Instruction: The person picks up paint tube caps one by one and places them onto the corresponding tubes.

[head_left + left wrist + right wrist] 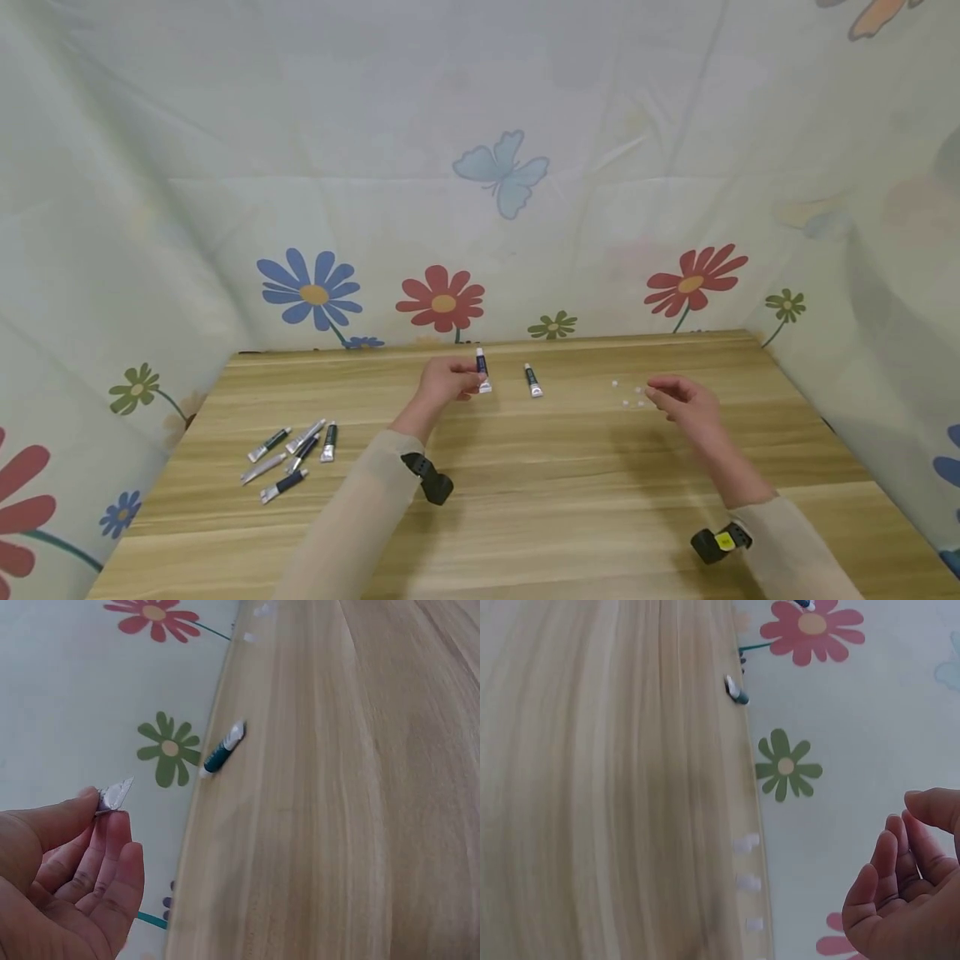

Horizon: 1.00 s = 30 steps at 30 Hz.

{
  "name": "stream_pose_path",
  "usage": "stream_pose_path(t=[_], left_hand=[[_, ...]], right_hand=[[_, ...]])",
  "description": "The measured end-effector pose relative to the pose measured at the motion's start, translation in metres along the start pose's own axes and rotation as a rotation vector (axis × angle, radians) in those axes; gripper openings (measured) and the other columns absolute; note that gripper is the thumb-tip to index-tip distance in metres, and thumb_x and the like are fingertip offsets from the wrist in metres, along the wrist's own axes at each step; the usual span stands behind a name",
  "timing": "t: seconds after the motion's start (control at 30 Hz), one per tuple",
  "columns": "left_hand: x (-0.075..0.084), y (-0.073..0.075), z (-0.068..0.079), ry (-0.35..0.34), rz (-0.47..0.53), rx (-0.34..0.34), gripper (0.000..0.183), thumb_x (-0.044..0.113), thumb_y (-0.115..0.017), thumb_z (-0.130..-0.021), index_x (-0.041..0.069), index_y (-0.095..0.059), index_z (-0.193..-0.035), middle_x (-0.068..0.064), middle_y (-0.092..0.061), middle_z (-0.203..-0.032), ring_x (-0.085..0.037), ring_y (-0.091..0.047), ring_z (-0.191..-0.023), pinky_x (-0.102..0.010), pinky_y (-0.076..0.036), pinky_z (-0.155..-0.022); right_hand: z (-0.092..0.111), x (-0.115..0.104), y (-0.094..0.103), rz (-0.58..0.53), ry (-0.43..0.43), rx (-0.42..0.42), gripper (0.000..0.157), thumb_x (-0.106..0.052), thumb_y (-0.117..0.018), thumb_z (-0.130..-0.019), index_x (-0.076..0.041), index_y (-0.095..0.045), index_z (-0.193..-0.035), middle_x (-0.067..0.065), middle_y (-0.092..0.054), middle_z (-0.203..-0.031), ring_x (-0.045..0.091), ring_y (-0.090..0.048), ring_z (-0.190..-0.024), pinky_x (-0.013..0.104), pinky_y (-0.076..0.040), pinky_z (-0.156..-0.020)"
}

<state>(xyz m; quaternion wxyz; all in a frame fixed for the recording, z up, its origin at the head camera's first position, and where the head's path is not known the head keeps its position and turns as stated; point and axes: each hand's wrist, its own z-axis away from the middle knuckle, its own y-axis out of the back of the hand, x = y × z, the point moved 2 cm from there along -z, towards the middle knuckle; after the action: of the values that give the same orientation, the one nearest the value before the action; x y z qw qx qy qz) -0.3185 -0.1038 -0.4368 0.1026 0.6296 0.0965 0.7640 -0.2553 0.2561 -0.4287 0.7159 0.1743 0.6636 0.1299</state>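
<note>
My left hand (448, 379) pinches a small paint tube (482, 364) with a dark blue label, holding it upright with its white tip up. In the left wrist view its flat silver end (115, 796) sticks out between thumb and forefinger. A green-labelled paint tube (532, 381) lies on the table just right of that hand. My right hand (686, 404) hovers beside several tiny white pieces (626, 402) on the tabletop. Its thumb and forefinger tips nearly meet, its other fingers loosely curled (907, 892), and nothing shows between them.
Several more paint tubes (301, 454) lie in a loose group on the left of the wooden table (540, 517). A flower-printed cloth (360, 208) hangs behind the table's far edge and along the sides.
</note>
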Motion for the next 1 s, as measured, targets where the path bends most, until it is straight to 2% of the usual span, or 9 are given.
stream_pose_path(t=[0.17,0.4,0.47,0.57,0.67,0.73,0.8,0.93,1.0], left_hand=[[-0.009,-0.005,-0.008,0.016,0.047,0.003,0.025,0.007,-0.074,-0.093,-0.006,-0.072,-0.114,-0.019,-0.076,-0.104,-0.008,-0.066,-0.072,-0.023,-0.058,-0.068],[-0.015,-0.011,-0.015,0.051,0.003,0.036,0.021,0.005,-0.075,-0.091,-0.007,-0.073,-0.108,-0.011,-0.073,-0.089,-0.009,-0.062,-0.068,-0.033,-0.062,-0.077],[-0.017,-0.011,-0.017,0.062,-0.001,0.039,0.020,0.004,-0.075,-0.091,-0.007,-0.073,-0.108,-0.009,-0.071,-0.086,-0.009,-0.061,-0.068,-0.032,-0.061,-0.076],[-0.021,-0.010,-0.020,0.073,-0.010,0.033,0.021,0.004,-0.075,-0.091,-0.008,-0.072,-0.108,-0.007,-0.069,-0.082,-0.010,-0.061,-0.067,-0.026,-0.057,-0.068],[-0.023,-0.009,-0.022,0.087,-0.018,0.028,0.022,0.004,-0.075,-0.091,-0.008,-0.072,-0.109,-0.007,-0.070,-0.079,-0.010,-0.061,-0.066,-0.023,-0.055,-0.063],[-0.024,-0.009,-0.023,0.089,-0.026,0.028,0.021,0.004,-0.075,-0.091,-0.008,-0.072,-0.108,-0.007,-0.069,-0.077,-0.010,-0.060,-0.065,-0.024,-0.055,-0.062],[-0.026,-0.010,-0.025,0.091,-0.024,0.028,0.020,0.003,-0.075,-0.091,-0.009,-0.072,-0.107,-0.006,-0.069,-0.075,-0.011,-0.060,-0.064,-0.024,-0.055,-0.061],[-0.028,-0.014,-0.027,0.089,-0.024,0.024,0.020,0.002,-0.075,-0.090,-0.009,-0.072,-0.106,-0.003,-0.065,-0.070,-0.009,-0.057,-0.060,-0.022,-0.052,-0.056],[-0.028,-0.016,-0.030,0.098,-0.027,0.023,0.020,0.003,-0.075,-0.090,-0.009,-0.072,-0.106,0.000,-0.063,-0.067,-0.008,-0.055,-0.058,-0.020,-0.049,-0.053]], right_hand=[[-0.003,0.011,0.013,0.039,-0.016,0.034,0.049,-0.027,-0.060,-0.104,0.009,-0.054,-0.136,-0.030,-0.060,-0.088,-0.008,-0.053,-0.082,0.020,-0.049,-0.075],[-0.010,0.031,0.029,0.085,-0.041,0.055,0.049,-0.026,-0.060,-0.104,0.011,-0.054,-0.135,-0.034,-0.056,-0.082,-0.011,-0.052,-0.078,0.021,-0.049,-0.072],[-0.011,0.034,0.032,0.088,-0.059,0.056,0.050,-0.027,-0.060,-0.104,0.010,-0.053,-0.136,-0.033,-0.056,-0.083,-0.011,-0.051,-0.078,0.021,-0.049,-0.072],[-0.013,0.038,0.036,0.093,-0.090,0.058,0.052,-0.027,-0.060,-0.104,0.010,-0.051,-0.137,-0.026,-0.061,-0.088,-0.011,-0.051,-0.079,0.022,-0.049,-0.073],[-0.017,0.043,0.039,0.113,-0.108,0.064,0.051,-0.025,-0.059,-0.104,0.011,-0.050,-0.138,-0.009,-0.069,-0.100,-0.010,-0.051,-0.079,0.022,-0.050,-0.072],[-0.020,0.046,0.040,0.127,-0.112,0.071,0.050,-0.023,-0.059,-0.103,0.011,-0.050,-0.138,0.000,-0.069,-0.105,-0.009,-0.051,-0.078,0.022,-0.050,-0.071],[-0.024,0.050,0.040,0.130,-0.106,0.076,0.049,-0.020,-0.060,-0.102,0.013,-0.050,-0.138,0.001,-0.069,-0.101,-0.009,-0.050,-0.077,0.021,-0.049,-0.069],[-0.031,0.057,0.040,0.128,-0.089,0.073,0.050,-0.015,-0.062,-0.100,0.016,-0.050,-0.137,-0.007,-0.065,-0.091,-0.009,-0.050,-0.075,0.015,-0.046,-0.068],[-0.035,0.060,0.040,0.142,-0.086,0.072,0.050,-0.014,-0.062,-0.100,0.016,-0.050,-0.137,-0.001,-0.068,-0.093,-0.010,-0.050,-0.075,0.013,-0.045,-0.070]])
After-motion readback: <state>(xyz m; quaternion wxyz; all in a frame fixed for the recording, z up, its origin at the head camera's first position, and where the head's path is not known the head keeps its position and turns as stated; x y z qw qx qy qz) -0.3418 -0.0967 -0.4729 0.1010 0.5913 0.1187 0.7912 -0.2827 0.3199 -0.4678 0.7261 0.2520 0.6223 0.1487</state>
